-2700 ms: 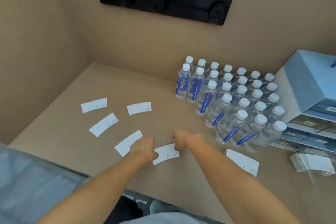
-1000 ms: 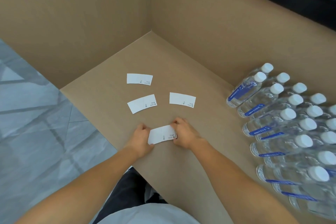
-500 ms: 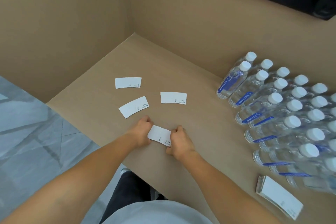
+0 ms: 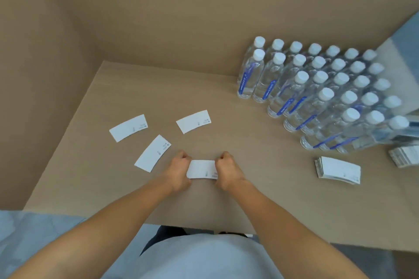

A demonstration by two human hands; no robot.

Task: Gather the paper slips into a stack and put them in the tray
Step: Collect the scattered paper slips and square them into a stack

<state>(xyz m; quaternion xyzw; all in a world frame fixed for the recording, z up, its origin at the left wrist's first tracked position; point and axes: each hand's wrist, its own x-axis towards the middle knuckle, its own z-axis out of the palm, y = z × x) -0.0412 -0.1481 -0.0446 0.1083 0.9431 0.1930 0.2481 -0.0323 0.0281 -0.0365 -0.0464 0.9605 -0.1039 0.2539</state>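
A small stack of white paper slips (image 4: 201, 169) lies on the cardboard table, pinched at its two short ends. My left hand (image 4: 180, 171) grips its left end and my right hand (image 4: 226, 170) grips its right end. Three loose slips lie beyond my left hand: a far-left slip (image 4: 128, 127), a near slip (image 4: 152, 153) and a middle slip (image 4: 193, 121). A thicker stack of slips (image 4: 337, 170) rests to the right. No tray is clearly visible.
Several rows of water bottles (image 4: 322, 95) with white caps stand at the right rear. Another pile of slips (image 4: 404, 156) sits at the right edge, below a pale blue box (image 4: 403, 36). Cardboard walls (image 4: 158, 18) close the back and left.
The view has swung right, bringing the bottles and the thick stack back in. Both hands stay closed on the ends of the small stack, which now lies level.
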